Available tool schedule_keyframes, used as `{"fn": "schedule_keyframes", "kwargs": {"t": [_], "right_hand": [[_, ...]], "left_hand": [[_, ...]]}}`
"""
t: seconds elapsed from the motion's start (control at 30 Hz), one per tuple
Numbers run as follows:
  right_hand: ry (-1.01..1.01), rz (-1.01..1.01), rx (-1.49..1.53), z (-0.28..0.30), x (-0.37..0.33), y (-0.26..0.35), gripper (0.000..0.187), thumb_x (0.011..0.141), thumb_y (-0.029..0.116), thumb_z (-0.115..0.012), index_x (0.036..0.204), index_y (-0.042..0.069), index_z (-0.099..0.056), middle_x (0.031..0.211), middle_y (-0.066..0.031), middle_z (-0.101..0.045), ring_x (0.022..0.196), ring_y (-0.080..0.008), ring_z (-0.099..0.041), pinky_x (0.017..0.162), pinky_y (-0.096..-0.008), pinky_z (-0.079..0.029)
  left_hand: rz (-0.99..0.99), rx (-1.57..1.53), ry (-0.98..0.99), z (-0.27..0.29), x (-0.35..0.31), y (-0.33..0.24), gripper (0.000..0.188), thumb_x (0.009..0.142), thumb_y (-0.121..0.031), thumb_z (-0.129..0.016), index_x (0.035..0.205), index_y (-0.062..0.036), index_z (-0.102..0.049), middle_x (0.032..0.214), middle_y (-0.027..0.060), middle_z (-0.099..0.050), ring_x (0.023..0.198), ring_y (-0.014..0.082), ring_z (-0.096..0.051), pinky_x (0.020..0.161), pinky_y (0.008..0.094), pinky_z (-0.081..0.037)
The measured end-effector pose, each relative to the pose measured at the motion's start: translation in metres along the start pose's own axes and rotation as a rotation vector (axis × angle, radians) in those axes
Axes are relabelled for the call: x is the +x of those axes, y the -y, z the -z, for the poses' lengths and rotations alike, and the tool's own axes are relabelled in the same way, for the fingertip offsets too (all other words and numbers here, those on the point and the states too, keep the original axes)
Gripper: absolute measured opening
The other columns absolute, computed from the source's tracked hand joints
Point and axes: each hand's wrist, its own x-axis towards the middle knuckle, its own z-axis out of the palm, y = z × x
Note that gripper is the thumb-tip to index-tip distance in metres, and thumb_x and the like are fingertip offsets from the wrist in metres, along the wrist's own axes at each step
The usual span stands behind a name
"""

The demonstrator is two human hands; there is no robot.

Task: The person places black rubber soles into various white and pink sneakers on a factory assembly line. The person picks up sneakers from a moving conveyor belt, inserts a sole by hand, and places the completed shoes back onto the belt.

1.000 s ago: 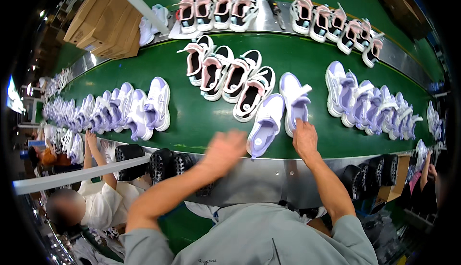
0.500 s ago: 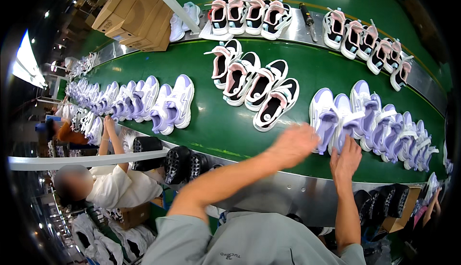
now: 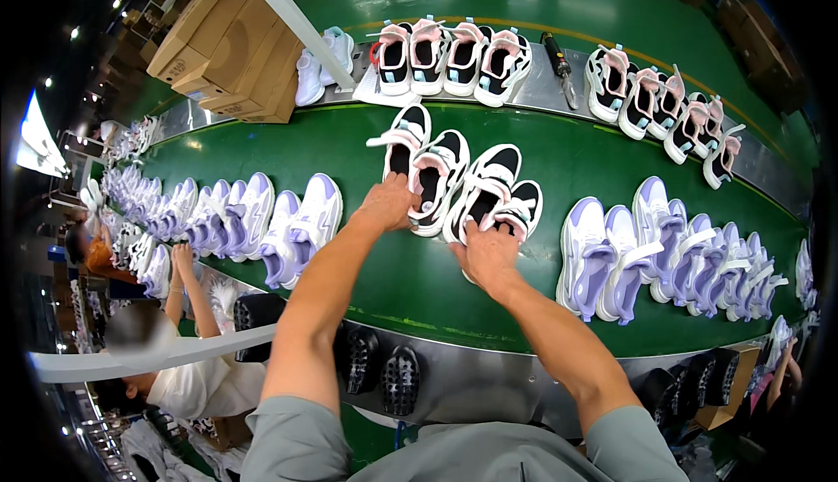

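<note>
On the green belt [image 3: 393, 294] in front of me stand several black-and-white sneakers with pink linings, their toes pointing away. My left hand [image 3: 390, 204] is closed at the heels of the left two, the leftmost sneaker [image 3: 407, 133] and the sneaker [image 3: 445, 154] beside it. With its fingers in the heel openings, my right hand [image 3: 491, 259] grips the right two, a sneaker [image 3: 496, 168] and a partly covered sneaker [image 3: 524, 207]. My fingertips are partly hidden by the shoes. White-and-lilac sneakers [image 3: 585, 251] stand in a row to the right.
More lilac sneakers [image 3: 314, 211] line the belt's left side. On the far metal ledge are black-and-pink sneakers [image 3: 502, 63], a screwdriver-like tool [image 3: 559, 63] and cardboard boxes [image 3: 236, 54]. Black shoe lasts [image 3: 401, 377] sit along the near edge. A co-worker [image 3: 205, 386] is at the left.
Both hands have moved left from the lilac sneakers to the black-and-white ones and taken hold of their heels. The rightmost black-and-white sneaker has come closer to its neighbour. The view has shifted.
</note>
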Motion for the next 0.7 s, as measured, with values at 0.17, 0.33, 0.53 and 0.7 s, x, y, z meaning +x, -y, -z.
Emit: {"fn": "schedule_keyframes", "kwargs": {"t": [0.17,0.33,0.53,0.7], "right_hand": [[-0.225,-0.036,-0.195,-0.004,-0.007,-0.102,0.038,0.09,0.041,-0.067,0.109,0.009,-0.069,0.091,-0.0158,-0.069,0.089,-0.0336,-0.063,0.082,-0.0469,-0.047],[-0.195,-0.018,-0.089,0.008,0.008,-0.116,0.033,0.089,0.036,-0.07,0.105,0.006,-0.07,0.09,-0.0185,-0.069,0.087,-0.0348,-0.065,0.078,-0.0463,-0.051],[-0.282,0.047,0.105,0.066,-0.026,-0.076,0.036,0.086,0.031,-0.074,0.113,0.008,-0.069,0.095,-0.0214,-0.067,0.09,-0.038,-0.064,0.076,-0.0485,-0.053],[-0.352,0.082,0.278,0.099,-0.081,-0.086,0.035,0.086,0.031,-0.074,0.114,0.01,-0.069,0.089,-0.0213,-0.065,0.086,-0.0379,-0.063,0.073,-0.0491,-0.051]], "left_hand": [[-0.068,-0.168,-0.078,-0.007,-0.045,-0.067,0.037,0.074,-0.04,-0.084,0.102,-0.0167,-0.077,0.105,0.0156,-0.062,0.102,0.0339,-0.059,0.082,0.0448,-0.055],[-0.01,-0.299,-0.037,0.015,-0.109,-0.158,0.04,0.078,-0.043,-0.08,0.103,-0.0122,-0.076,0.099,0.0173,-0.066,0.097,0.033,-0.062,0.08,0.0435,-0.056],[0.026,-0.404,0.094,-0.001,-0.192,-0.256,0.035,0.081,-0.039,-0.077,0.101,-0.0102,-0.076,0.1,0.018,-0.066,0.099,0.0331,-0.061,0.077,0.0435,-0.055],[-0.047,-0.286,0.042,-0.083,-0.236,-0.312,0.025,0.08,-0.029,-0.075,0.101,-0.0153,-0.075,0.104,0.0156,-0.063,0.099,0.0338,-0.061,0.074,0.047,-0.055]]}}
